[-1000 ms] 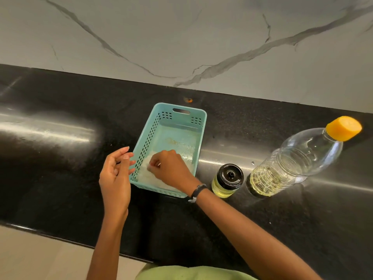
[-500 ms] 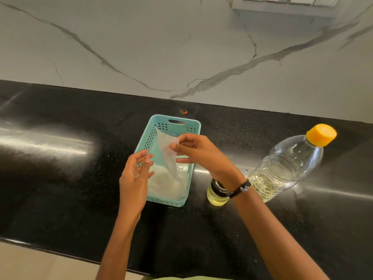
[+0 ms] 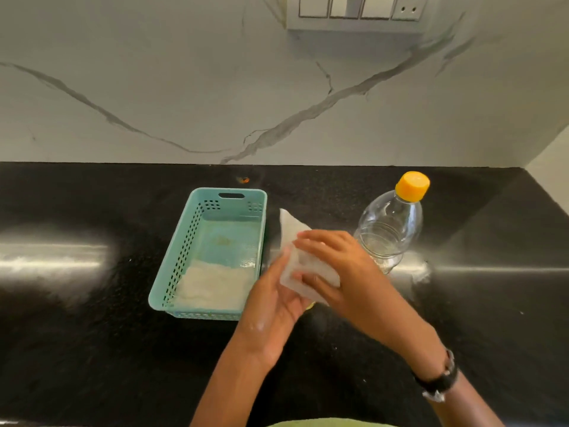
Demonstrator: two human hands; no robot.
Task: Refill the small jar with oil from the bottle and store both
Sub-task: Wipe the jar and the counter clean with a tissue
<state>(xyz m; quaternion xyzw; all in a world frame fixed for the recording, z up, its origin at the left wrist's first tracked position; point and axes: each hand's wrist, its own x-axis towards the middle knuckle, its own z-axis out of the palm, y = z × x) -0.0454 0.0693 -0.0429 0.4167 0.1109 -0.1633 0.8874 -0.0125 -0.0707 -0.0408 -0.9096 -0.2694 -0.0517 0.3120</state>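
Both hands have come together to the right of the basket since a moment ago, and the tissue sheet that the right hand was lifting out of the basket is now held between them. Nearest, the left hand (image 3: 278,295) lies palm up beneath the tissue sheet (image 3: 297,257), its fingers extended along the sheet's left edge, and the right hand (image 3: 335,269) presses down on top with its fingers curled over the paper. One corner of the sheet points up and away, free of both hands. A sliver of yellow shows under the hands; the small jar cannot otherwise be seen, covered by the hands and tissue.

Just left of the hands, the teal basket (image 3: 172,272) sits on the black worktop (image 3: 77,349), its near end holding more white tissue (image 3: 212,288), its far end bare. Beyond the right hand the oil bottle (image 3: 389,229) stands upright with its orange cap (image 3: 412,185) on, a little oil at its base, partly hidden by the wrist. Open worktop stretches wide to the left of the basket and right of the bottle. Farthest, the marble wall (image 3: 154,87) meets the worktop's back edge, with a switch plate (image 3: 358,7) above.
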